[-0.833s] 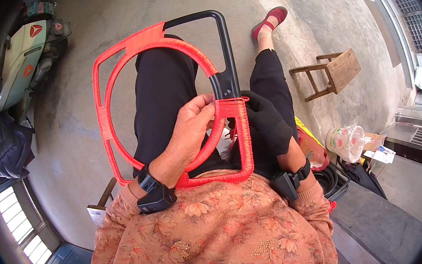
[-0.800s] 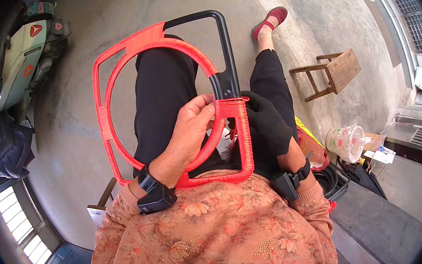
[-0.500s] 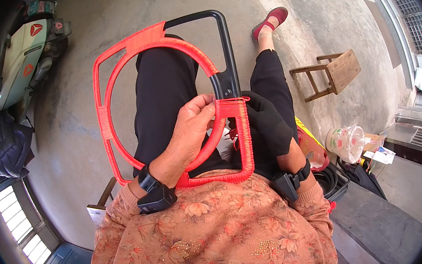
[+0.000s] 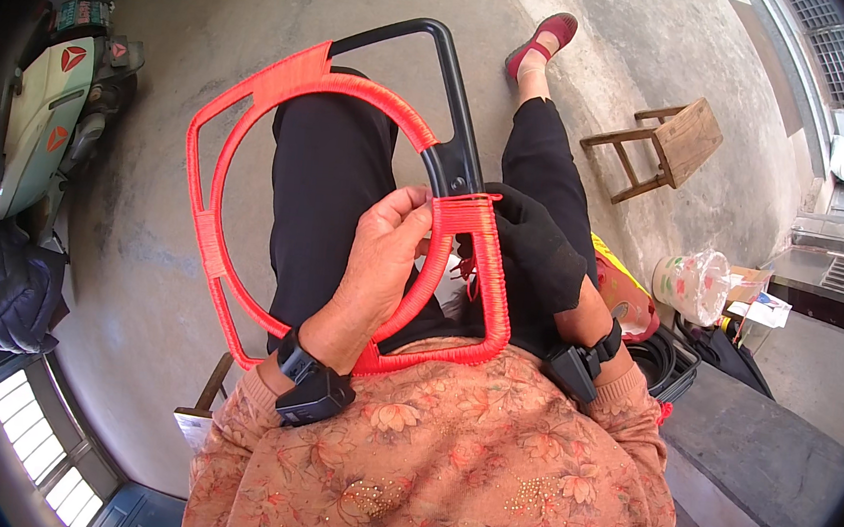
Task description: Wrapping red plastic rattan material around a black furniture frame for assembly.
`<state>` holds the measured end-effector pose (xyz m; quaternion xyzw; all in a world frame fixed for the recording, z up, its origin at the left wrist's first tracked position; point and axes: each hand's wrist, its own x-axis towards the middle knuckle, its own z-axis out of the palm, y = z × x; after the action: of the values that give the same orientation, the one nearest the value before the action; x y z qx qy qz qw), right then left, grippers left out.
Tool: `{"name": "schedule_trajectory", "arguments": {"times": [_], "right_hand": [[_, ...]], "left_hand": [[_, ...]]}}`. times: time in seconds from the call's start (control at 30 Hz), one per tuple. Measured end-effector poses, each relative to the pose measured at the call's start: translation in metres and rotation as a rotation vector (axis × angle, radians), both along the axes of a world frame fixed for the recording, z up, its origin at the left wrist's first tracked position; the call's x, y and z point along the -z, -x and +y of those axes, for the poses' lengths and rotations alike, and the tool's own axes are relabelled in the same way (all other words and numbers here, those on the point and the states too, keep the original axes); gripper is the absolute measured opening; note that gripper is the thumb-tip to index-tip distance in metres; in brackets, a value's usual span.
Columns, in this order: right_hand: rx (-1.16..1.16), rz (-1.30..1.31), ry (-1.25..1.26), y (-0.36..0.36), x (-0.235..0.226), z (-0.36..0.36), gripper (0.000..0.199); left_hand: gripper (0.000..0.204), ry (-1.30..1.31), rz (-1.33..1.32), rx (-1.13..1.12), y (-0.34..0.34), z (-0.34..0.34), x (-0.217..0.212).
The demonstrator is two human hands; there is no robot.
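A black metal frame (image 4: 447, 75) with a ring inside it lies across my lap, mostly wrapped in red cord (image 4: 288, 76). Its top right corner and part of the right side are bare black. My left hand (image 4: 383, 250), ungloved, pinches the cord-wrapped ring where the wrapping meets the bare metal. On the outer side of the same joint, my right hand (image 4: 541, 249) wears a black glove, its fingers closed around the wrapped bar and cord. A loose red strand (image 4: 472, 278) hangs below, between ring and bar. The right fingertips are partly hidden behind the frame.
A small wooden stool (image 4: 668, 145) stands ahead on the right on the concrete floor. To the right are a clear plastic tub (image 4: 691, 285), a red container (image 4: 628, 300) and a grey ledge (image 4: 758, 443). A scooter (image 4: 53, 121) is parked at far left.
Almost nothing differs. The frame has shifted very slightly; both hands keep the same hold at the joint.
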<state>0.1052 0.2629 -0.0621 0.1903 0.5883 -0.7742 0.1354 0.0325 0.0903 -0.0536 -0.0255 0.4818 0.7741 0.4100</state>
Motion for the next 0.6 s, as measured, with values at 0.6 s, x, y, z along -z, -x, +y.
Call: {"name": "schedule_trajectory", "arguments": {"times": [0.6], "right_hand": [[0.006, 0.014, 0.054, -0.0003, 0.003, 0.0002, 0.033]], "left_hand": [[0.012, -0.004, -0.014, -0.004, 0.0001, 0.0003, -0.0005]]}}
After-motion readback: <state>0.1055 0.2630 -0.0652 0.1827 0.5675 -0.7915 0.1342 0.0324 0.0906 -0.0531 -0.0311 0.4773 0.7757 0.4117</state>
